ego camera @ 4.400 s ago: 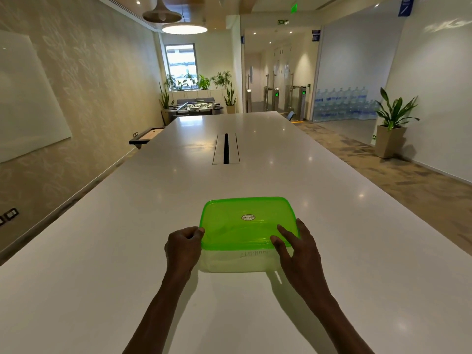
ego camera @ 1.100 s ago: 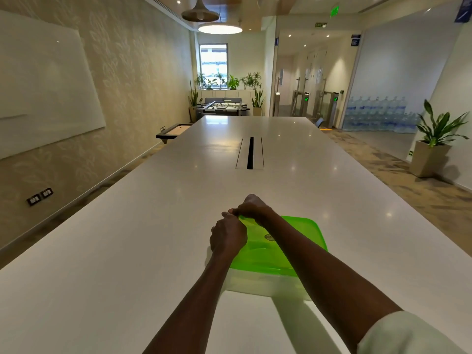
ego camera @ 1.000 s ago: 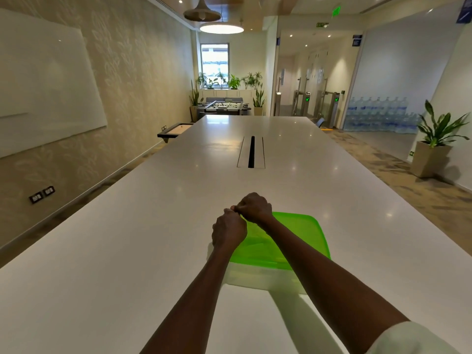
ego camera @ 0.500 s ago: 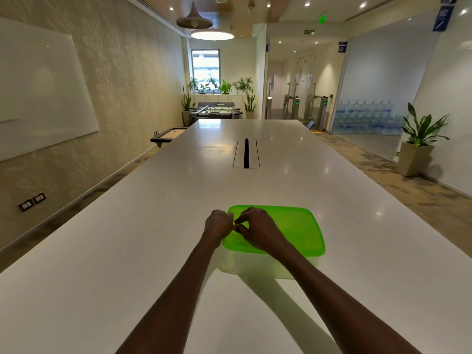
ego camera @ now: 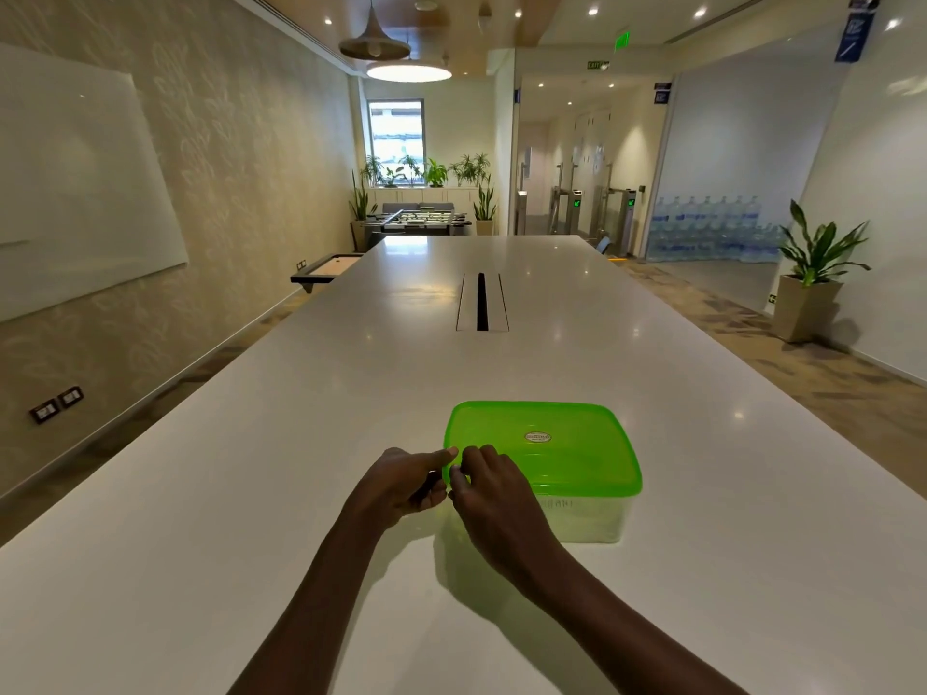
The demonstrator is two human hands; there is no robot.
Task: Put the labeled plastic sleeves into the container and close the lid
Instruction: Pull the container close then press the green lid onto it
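Green lid (ego camera: 557,446): seated flat on the container (ego camera: 587,519), with an oval sticker near its middle; its left edge is met by both sets of fingers.
Container: translucent plastic, set on the white counter (ego camera: 251,494), extending right of and beyond the fingers; faint lettering is seen through its near wall, contents not made out.
Left hand (ego camera: 401,486): placed at the lid's left edge; the thumb is laid on the rim and the fingers (ego camera: 426,499) are curled below it, so the rim is pinched.
Right hand (ego camera: 489,494): crossed over the lid's near-left corner, just beside the left hand; its fingers (ego camera: 459,476) are bent and the tips are pressed at the same edge. Whether the rim is gripped cannot be told.
Counter slot (ego camera: 481,301): seen well beyond the fingers.
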